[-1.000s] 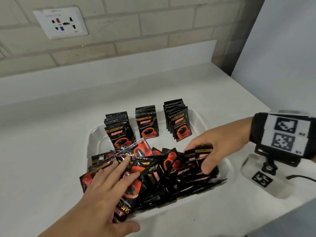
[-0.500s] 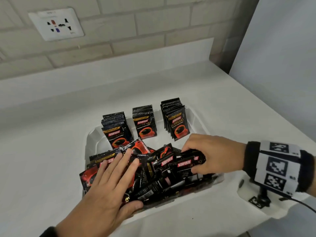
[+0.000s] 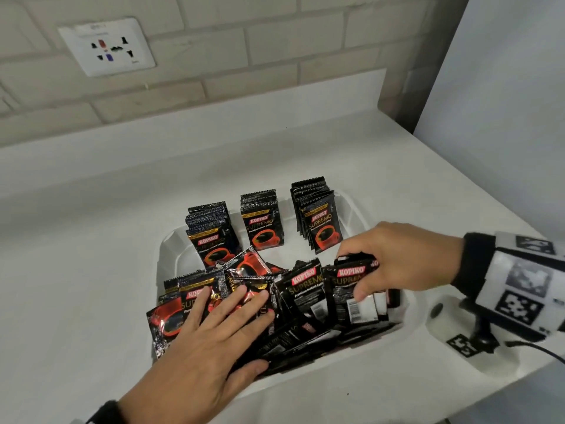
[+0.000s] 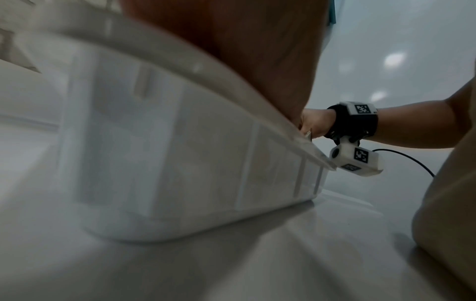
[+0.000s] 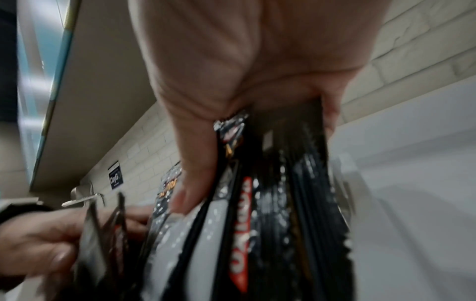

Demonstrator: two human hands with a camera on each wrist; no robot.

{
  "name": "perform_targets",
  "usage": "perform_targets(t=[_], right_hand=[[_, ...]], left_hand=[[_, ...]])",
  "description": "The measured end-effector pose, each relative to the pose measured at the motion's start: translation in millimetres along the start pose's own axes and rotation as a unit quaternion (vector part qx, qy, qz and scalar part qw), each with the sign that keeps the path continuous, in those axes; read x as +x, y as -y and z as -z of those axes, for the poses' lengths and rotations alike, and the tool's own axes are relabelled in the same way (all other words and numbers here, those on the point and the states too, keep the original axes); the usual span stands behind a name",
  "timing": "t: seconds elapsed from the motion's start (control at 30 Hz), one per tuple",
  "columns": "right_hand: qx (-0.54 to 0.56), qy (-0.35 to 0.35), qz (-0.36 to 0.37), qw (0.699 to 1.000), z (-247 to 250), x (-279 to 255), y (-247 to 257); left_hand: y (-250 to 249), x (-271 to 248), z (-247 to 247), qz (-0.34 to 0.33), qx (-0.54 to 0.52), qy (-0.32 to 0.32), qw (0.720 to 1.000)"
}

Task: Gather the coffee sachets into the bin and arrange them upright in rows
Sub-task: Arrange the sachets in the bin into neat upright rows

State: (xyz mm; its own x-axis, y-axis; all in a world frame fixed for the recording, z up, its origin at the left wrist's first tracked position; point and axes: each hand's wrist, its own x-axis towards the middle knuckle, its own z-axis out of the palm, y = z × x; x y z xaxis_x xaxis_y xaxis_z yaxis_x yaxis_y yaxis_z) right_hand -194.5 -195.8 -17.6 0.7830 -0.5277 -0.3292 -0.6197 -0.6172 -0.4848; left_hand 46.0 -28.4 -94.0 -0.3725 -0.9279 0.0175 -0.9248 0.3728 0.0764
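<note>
Head view: white bin (image 3: 171,255) sits on the white worktop (image 3: 91,240). Three upright rows of coffee sachets (image 3: 263,221) stand along the bin's far wall; a loose heap of sachets (image 3: 305,301) fills the near half, some overhanging the left rim. Left hand (image 3: 214,335) lies flat on the heap's left part, fingers straight and spread, holding nothing. Right hand (image 3: 397,264) grips a small bundle of sachets (image 3: 351,280) at the heap's right side, thumb on the front face, fingers curled over the top edge. A wall socket (image 3: 107,45) sits on the brick wall behind.

Left wrist view: blurred. Bin wall (image 4: 167,152) fills the frame from outside; the left palm (image 4: 244,51) is above the rim. Right hand (image 4: 315,122) shows beyond the bin's corner. Grip state not readable here.

Right wrist view: blurred. Right hand (image 5: 244,71) pinches the bundle (image 5: 270,193) between thumb and fingers, sachets edge-on. Left hand (image 5: 38,234) rests on sachets at lower left.
</note>
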Motion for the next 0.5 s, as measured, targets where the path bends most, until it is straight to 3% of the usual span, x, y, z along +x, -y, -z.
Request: perform_targets(t=[0.1, 0.23, 0.33, 0.4, 0.5], right_hand=[[0.055, -0.021, 0.018, 0.998, 16.0, -4.2, 1.5], [0.151, -0.103, 0.016, 0.983, 37.7, -12.4, -5.2], [0.231, -0.141, 0.016, 0.963, 43.8, -17.4, -10.3], [0.28, -0.146, 0.014, 0.949, 39.2, -16.6, -12.0], [0.351, -0.133, 0.015, 0.927, 24.5, -11.6, -9.3]], left_hand=[[-1.4, -0.4, 7.0, 0.015, -0.023, 0.012, 1.0], [-2.5, 0.5, 19.7, 0.035, -0.067, 0.009, 0.997], [-6.0, 2.0, 39.8, 0.062, -0.15, -0.029, 0.986], [-12.1, 5.4, 63.3, 0.135, -0.255, -0.095, 0.953], [-21.1, 13.4, 84.7, 0.199, -0.415, -0.169, 0.872]])
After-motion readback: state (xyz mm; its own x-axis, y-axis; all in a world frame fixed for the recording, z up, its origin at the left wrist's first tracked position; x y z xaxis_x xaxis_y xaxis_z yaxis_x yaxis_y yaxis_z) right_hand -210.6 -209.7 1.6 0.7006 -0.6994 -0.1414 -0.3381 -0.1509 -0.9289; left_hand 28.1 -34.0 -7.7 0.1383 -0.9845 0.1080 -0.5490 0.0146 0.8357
